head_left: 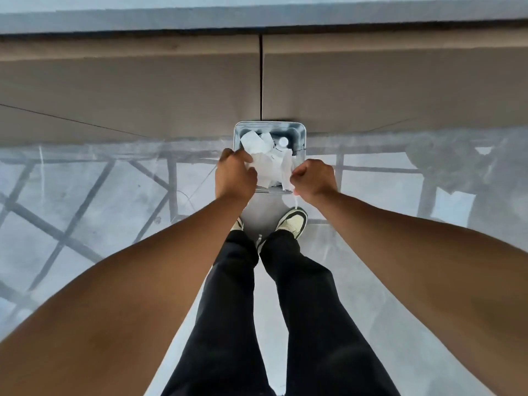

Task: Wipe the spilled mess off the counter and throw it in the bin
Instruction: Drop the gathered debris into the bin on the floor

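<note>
Seen from above, both hands hang over a small rectangular bin that stands on the glossy floor against the base of a brown cabinet front. The left hand, at the bin's 8 o'clock corner, is curled shut with its fingers pinching the edge of a crumpled white paper towel. The right hand, at the 4 o'clock corner, is closed in a loose fist on the other edge of that same towel — a thin strip of paper dangles beneath it. The towel is stretched between the two hands, right above the bin's open mouth. Deeper in the bin, toward 12 o'clock, lie more white paper scraps and a small round white lid-like thing — too blurred to name. Below the hands, at 6 o'clock, are black trousers and a cream-and-black sneaker.
</note>
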The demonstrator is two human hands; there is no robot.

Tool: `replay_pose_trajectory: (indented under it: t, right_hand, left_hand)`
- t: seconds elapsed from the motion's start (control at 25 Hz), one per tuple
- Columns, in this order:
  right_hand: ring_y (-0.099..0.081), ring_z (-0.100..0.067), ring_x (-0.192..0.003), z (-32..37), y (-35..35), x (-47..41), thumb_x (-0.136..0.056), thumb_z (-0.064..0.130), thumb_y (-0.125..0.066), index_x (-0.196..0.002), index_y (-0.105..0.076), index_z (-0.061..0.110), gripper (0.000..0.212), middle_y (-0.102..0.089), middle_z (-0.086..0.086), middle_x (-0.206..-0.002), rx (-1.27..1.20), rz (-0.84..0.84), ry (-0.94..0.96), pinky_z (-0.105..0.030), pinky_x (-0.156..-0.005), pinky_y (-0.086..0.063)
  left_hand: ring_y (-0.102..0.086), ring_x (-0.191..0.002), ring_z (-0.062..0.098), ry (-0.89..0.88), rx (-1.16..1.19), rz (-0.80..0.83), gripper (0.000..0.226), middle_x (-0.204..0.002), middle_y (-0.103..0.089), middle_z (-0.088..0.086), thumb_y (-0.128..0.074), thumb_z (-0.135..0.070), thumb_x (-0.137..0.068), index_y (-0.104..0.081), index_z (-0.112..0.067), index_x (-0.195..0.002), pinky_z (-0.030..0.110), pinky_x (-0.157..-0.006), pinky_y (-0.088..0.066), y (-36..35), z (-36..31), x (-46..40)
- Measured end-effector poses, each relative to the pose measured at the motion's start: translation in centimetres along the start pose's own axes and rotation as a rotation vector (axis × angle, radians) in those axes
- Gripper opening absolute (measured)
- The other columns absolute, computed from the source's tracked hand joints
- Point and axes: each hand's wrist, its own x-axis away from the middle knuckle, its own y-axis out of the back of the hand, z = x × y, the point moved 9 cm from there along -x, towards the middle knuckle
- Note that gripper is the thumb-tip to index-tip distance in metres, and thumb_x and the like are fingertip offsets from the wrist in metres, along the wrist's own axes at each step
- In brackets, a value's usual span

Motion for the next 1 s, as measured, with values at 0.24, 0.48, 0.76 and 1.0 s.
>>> replay_pose_trajectory:
  t: [0.24, 0.48, 0.76, 1.0]
  right_hand:
    - [-0.072, -0.029, -0.073, -0.6, -3.7, -5.7, -0.078, 0.011, -0.055, -0.076, -0.075, 0.009, 0.02, -0.075, -0.012, -0.078, 0.033, -0.04, 0.061, -0.04, -0.071, -0.061]
    - [-0.068, -0.025, -0.093, -0.3, -6.1, -9.4, -0.08, 0.008, -0.061, -0.093, -0.075, 0.011, 0.02, -0.073, -0.009, -0.1, 0.124, 0.01, 0.114, -0.026, -0.079, -0.055]
    - [-0.058, -0.026, -0.116, -1.2, -6.8, -9.0, -0.089, 0.022, -0.061, -0.121, -0.062, 0.014, 0.034, -0.058, -0.01, -0.131, 0.086, 0.042, 0.116, -0.029, -0.091, -0.047]
    - [-0.055, -0.026, -0.121, -0.7, -4.9, -6.2, -0.092, 0.031, -0.06, -0.13, -0.055, 0.014, 0.042, -0.056, -0.01, -0.136, 0.091, 0.066, 0.137, -0.033, -0.096, -0.045]
  left_hand:
    - [-0.063, -0.094, 0.028, 0.021, 0.019, 0.009, 0.021, -0.114, -0.058, 0.011, -0.066, -0.01, -0.085, -0.069, -0.011, -0.106, 0.033, -0.086, -0.053, -4.5, 2.4, -3.8]
    - [-0.063, -0.096, 0.029, -0.039, -0.076, 0.059, 0.033, -0.114, -0.059, 0.01, -0.073, -0.022, -0.082, -0.066, -0.01, -0.112, 0.036, -0.084, -0.054, -6.6, 3.5, -6.3]
    - [-0.063, -0.105, 0.03, -0.093, -0.113, 0.11, 0.048, -0.121, -0.059, 0.008, -0.073, -0.038, -0.083, -0.061, -0.013, -0.121, 0.044, -0.089, -0.055, -7.8, 3.2, -5.6]
    - [-0.062, -0.108, 0.028, -0.126, -0.196, 0.134, 0.054, -0.126, -0.057, 0.005, -0.067, -0.047, -0.085, -0.056, -0.017, -0.129, 0.045, -0.087, -0.056, -4.9, 1.6, -3.8]
